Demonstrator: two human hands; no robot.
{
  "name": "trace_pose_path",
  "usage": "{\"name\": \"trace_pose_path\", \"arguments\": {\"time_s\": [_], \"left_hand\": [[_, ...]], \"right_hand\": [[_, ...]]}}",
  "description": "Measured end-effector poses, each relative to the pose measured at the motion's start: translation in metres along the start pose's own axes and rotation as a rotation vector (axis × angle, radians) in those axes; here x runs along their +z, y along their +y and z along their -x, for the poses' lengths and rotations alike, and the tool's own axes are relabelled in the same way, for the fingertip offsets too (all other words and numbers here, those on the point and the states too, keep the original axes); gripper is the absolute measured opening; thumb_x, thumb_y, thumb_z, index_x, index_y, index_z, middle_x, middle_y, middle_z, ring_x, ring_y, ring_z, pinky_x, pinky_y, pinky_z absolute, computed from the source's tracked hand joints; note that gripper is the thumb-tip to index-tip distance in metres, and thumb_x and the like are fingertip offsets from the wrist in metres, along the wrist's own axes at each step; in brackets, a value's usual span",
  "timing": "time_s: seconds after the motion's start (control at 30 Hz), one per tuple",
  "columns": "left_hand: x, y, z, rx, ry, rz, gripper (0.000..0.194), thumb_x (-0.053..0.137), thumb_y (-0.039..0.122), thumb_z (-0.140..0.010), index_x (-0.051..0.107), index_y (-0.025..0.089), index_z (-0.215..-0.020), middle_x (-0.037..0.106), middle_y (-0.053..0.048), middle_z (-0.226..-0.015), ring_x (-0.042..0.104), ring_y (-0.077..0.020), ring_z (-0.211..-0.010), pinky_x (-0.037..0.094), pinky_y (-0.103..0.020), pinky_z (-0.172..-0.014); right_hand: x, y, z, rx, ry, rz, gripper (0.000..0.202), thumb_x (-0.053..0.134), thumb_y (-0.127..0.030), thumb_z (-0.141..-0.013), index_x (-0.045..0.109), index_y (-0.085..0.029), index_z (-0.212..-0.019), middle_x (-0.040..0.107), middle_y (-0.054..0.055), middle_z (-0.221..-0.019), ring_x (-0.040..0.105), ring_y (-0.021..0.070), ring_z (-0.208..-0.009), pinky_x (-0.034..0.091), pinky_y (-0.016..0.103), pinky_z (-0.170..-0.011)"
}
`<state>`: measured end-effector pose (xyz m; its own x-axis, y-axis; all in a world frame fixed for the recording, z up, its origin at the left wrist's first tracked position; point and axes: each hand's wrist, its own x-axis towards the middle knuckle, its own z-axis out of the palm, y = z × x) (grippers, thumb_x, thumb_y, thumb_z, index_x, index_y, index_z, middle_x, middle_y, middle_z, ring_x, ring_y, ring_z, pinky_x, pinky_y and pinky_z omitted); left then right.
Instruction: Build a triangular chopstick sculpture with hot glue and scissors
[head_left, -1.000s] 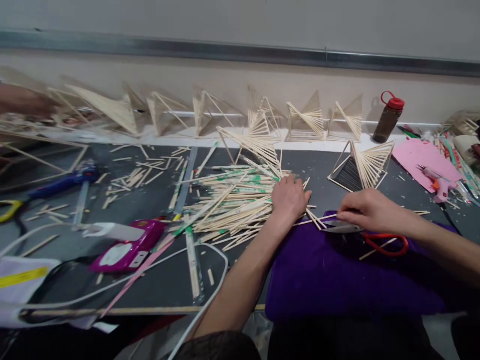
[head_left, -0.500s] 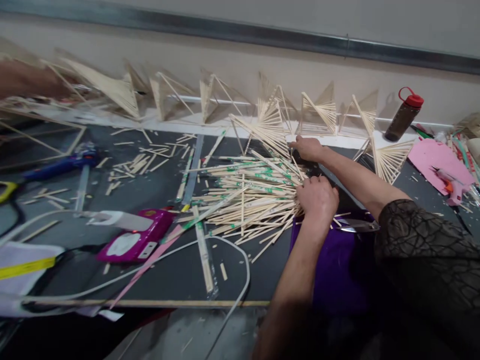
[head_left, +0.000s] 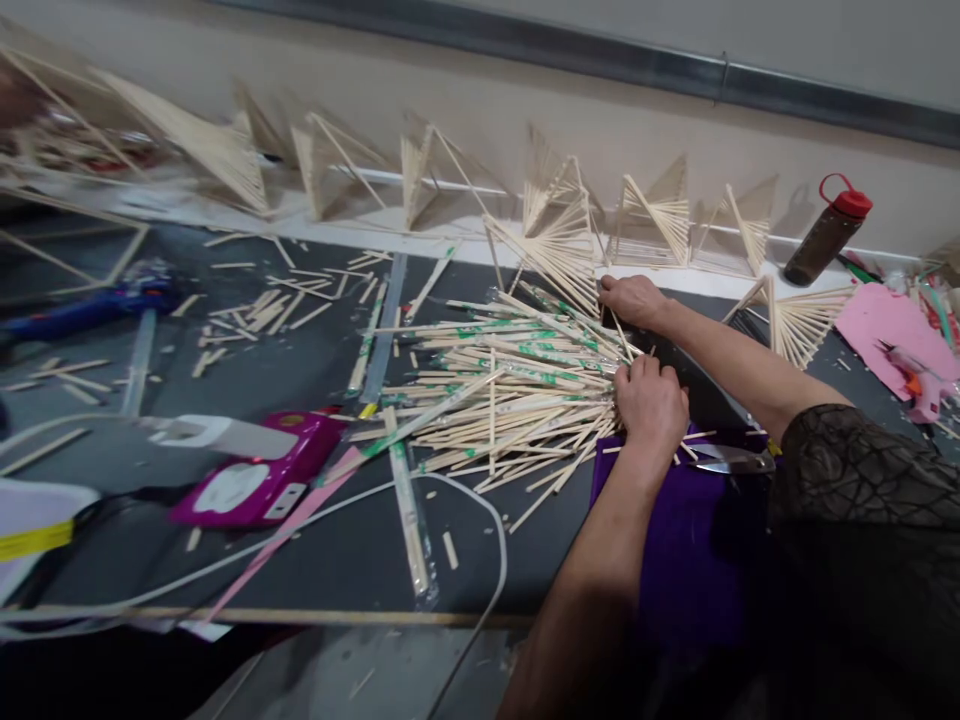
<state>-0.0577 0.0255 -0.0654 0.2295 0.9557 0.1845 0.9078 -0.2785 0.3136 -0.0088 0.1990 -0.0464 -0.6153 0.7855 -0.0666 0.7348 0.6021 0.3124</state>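
A big pile of thin wooden sticks (head_left: 480,420), some in clear wrappers with green print, lies on the dark table. My left hand (head_left: 652,402) is curled over the right ends of these sticks. Farther back, my right hand (head_left: 634,302) has its fingers pressed together beside a fan-shaped stick structure (head_left: 559,258); what is between its fingertips is too small to make out. Scissors (head_left: 731,460) lie on a purple cloth (head_left: 675,560) to the right of my left wrist.
More stick structures (head_left: 656,220) stand along the wall. A red-capped bottle (head_left: 829,235) and pink paper (head_left: 889,325) are at the right. Cut stick pieces, a blue glue gun (head_left: 97,310), a magenta device (head_left: 247,480) and a white cable (head_left: 499,530) occupy the left and front.
The view has shifted, so most things appear displaced. Both hands remain at nearly the same places by the sticks. The blurred hand at the far left has moved mostly out of view.
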Motion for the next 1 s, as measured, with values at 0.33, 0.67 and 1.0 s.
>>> {"name": "trace_pose_path", "arguments": {"time_s": [0.33, 0.67, 1.0], "left_hand": [[-0.005, -0.003, 0.0, -0.037, -0.025, 0.019, 0.023, 0.058, 0.03, -0.089, 0.068, 0.016, -0.103, 0.068, -0.011, -0.111, 0.056, -0.0261, -0.109, 0.037, -0.041, -0.091], [-0.007, -0.001, 0.0, -0.057, -0.047, 0.006, 0.027, 0.059, 0.033, -0.087, 0.068, 0.013, -0.104, 0.068, -0.012, -0.11, 0.057, -0.0276, -0.107, 0.037, -0.041, -0.088], [-0.003, 0.003, 0.001, -0.019, -0.093, -0.086, 0.037, 0.058, 0.033, -0.086, 0.066, 0.011, -0.114, 0.063, -0.018, -0.123, 0.054, -0.032, -0.117, 0.039, -0.043, -0.091]], "right_hand": [[0.013, 0.002, -0.022, 0.07, 0.082, -0.094, 0.036, 0.035, -0.018, -0.097, 0.063, -0.017, -0.118, 0.063, 0.014, -0.121, 0.063, 0.027, -0.105, 0.046, 0.033, -0.074], [-0.006, -0.011, 0.01, 0.432, 0.005, -0.447, 0.051, 0.03, -0.043, -0.099, 0.071, -0.014, -0.107, 0.071, 0.015, -0.11, 0.065, 0.0255, -0.102, 0.045, 0.029, -0.075], [-0.043, -0.041, 0.058, 0.189, -0.101, -0.618, 0.03, 0.058, -0.039, -0.082, 0.073, -0.016, -0.095, 0.07, 0.002, -0.083, 0.058, 0.014, -0.072, 0.031, 0.023, -0.056]]}}
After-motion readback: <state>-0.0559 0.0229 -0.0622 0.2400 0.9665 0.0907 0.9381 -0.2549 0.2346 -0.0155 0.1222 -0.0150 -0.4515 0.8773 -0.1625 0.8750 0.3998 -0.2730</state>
